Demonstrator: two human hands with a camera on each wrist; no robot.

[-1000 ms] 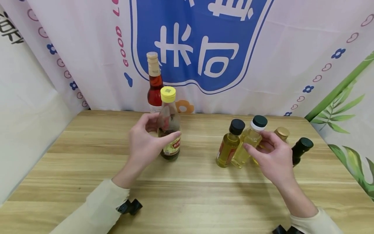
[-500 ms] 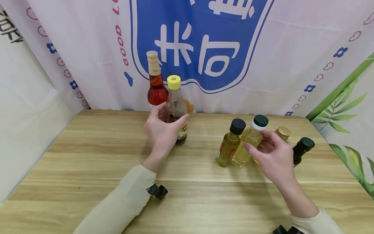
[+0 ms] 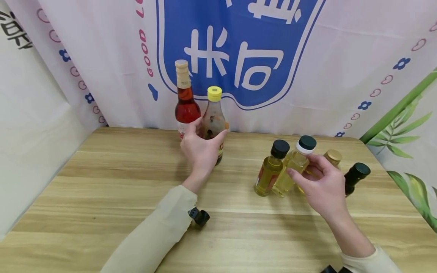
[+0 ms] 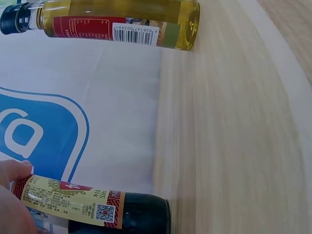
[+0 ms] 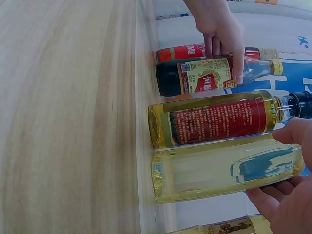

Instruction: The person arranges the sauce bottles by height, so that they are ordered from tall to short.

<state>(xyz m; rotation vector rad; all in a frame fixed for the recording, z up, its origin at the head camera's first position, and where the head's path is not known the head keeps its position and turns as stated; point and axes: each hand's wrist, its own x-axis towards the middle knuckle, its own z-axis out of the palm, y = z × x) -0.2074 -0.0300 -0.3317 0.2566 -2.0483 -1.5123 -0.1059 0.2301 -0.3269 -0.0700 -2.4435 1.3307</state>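
Observation:
My left hand (image 3: 201, 149) grips a yellow-capped bottle of dark liquid (image 3: 214, 113) around its body, thumb on the right side. The bottle stands upright near the back edge, beside a taller bottle of red liquid (image 3: 187, 110). In the right wrist view its yellow and red label (image 5: 207, 75) faces the camera. On the right, my right hand (image 3: 322, 185) holds a clear bottle of pale yellow oil (image 3: 290, 170) with a dark green cap and white collar, between thumb and fingers. Close to its left stands a black-capped oil bottle (image 3: 268, 176) with a red label.
Behind my right hand stand a gold-capped bottle (image 3: 332, 156) and a dark green bottle (image 3: 355, 176), both partly hidden. A printed curtain (image 3: 119, 94) hangs along the back of the wooden table (image 3: 102, 189).
My left hand has moved the yellow-capped bottle back and to the right, alongside the red bottle. My right hand has kept its hold on the pale oil bottle.

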